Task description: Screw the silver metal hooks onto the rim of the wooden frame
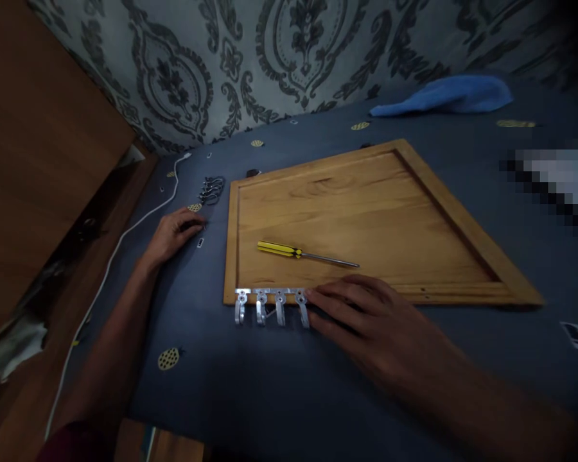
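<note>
A silvery metal hook rail [271, 292] lies along the near left edge of a framed wooden board [318, 205], its several hooks hanging toward me over that edge. My right hand [366, 314] grips the rail's right end with its fingertips, the fingers close together. Left of the board, my left hand [176, 234] is pinched just above the dark cloth. Some tiny thin item shows at its fingertips, too small to name. A screwdriver [308, 253] with a yellow and black handle lies on the board, its shaft pointing right.
Beyond my left hand lies a cluster of dark metal hooks [212, 190]. A white cable [139, 221] runs down the left side. A blue cloth [447, 96] rests by the patterned wall. At far right is a blurred-out pale object [563, 179].
</note>
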### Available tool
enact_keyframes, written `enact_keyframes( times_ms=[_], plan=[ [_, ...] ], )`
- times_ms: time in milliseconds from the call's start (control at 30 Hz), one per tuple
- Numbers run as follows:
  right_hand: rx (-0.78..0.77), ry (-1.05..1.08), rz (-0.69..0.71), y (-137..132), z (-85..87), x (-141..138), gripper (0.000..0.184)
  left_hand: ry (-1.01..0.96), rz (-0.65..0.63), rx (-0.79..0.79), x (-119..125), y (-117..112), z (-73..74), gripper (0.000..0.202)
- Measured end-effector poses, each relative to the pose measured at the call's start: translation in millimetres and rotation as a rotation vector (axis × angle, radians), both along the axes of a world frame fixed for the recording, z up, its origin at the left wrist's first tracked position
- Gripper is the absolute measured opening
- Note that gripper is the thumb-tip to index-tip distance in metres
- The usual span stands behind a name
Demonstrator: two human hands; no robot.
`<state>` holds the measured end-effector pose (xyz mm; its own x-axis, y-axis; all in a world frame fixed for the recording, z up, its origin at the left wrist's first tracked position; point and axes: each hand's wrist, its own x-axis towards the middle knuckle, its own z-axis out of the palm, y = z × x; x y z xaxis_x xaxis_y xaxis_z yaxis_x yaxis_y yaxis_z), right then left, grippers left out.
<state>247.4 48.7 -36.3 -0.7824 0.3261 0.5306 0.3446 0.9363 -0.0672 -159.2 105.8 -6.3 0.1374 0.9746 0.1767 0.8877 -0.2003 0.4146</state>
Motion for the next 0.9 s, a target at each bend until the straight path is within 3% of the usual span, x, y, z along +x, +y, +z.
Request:
enact_keyframes(
  times_ms=[167, 400, 600, 900],
  plan=[
    [0.018, 0.029, -0.017, -1, -0.9, -1, 0.033, 0.004, -0.005, 0.017, 1, 0, -0.5, 0.029],
    [0.024, -0.025, -0.013, -2, 7.0, -2, 0.023, -0.026, 0.011, 0.008, 3, -2, 2.6, 0.026],
    [0.041, -0.012, -0.023, -1, 8.2, -3, 0.031, 0.009, 0.028, -0.017, 6, -3, 4.6, 0.024],
    [0.035, -0.016, -0.016, -1, 5.7, -2, 0.029, 0.067, 0.051, -0.041, 12, -9, 11.1, 0.030]
  ],
)
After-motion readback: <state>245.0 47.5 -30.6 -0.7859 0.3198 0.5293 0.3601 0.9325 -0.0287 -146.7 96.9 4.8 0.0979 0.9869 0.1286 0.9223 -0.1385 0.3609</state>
